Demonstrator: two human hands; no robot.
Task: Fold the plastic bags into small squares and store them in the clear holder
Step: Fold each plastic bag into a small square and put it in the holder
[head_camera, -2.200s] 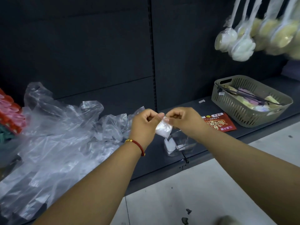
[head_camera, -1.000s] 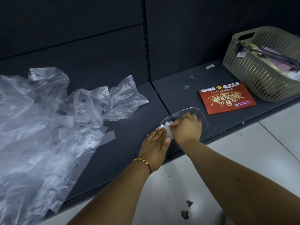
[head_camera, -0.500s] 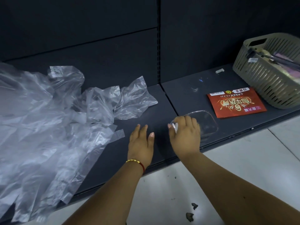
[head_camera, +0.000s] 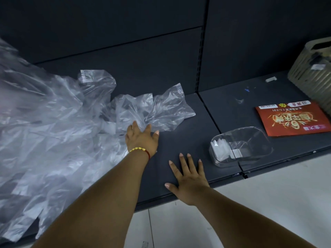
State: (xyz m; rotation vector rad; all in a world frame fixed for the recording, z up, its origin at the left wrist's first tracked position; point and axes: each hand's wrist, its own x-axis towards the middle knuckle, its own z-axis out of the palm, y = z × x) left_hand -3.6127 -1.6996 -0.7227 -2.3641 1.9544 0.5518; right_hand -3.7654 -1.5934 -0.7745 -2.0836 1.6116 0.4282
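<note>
So the biggest thing in shot was the heap of loose plastic bags (head_camera: pixel 53 126), clear and crinkly, sprawled over the whole left half of the frame on the dark shelf (head_camera: pixel 180 147), with one crumpled bag poking out toward the centre. The left hand (head_camera: pixel 141 138), a gold-and-red bracelet (head_camera: pixel 139 150) on its wrist, was reaching into the near edge of that heap with fingers stretched out and spread, fingertips touching or just under the plastic, not curled round anything as far as I could tell. The right hand (head_camera: pixel 189 179) lay lower down, centre-right of the frame, flat and palm-down on the front part of the shelf, fingers straight and fanned, holding nothing. Off to the right of it, near the shelf's front edge, sat the clear holder (head_camera: pixel 250 138), a see-through tub with rounded corners, and at its left end there was a little row of folded bags (head_camera: pixel 219 148), small whitish squares standing packed together on edge; the rest of the tub looked mostly bare apart from a small pale tag or label. Behind the holder in the right of the frame lay a red flyer (head_camera: pixel 293 119) flat on the shelf, and a slatted beige basket (head_camera: pixel 311 77) sat cut off at the upper right edge, a bit blurry.
</note>
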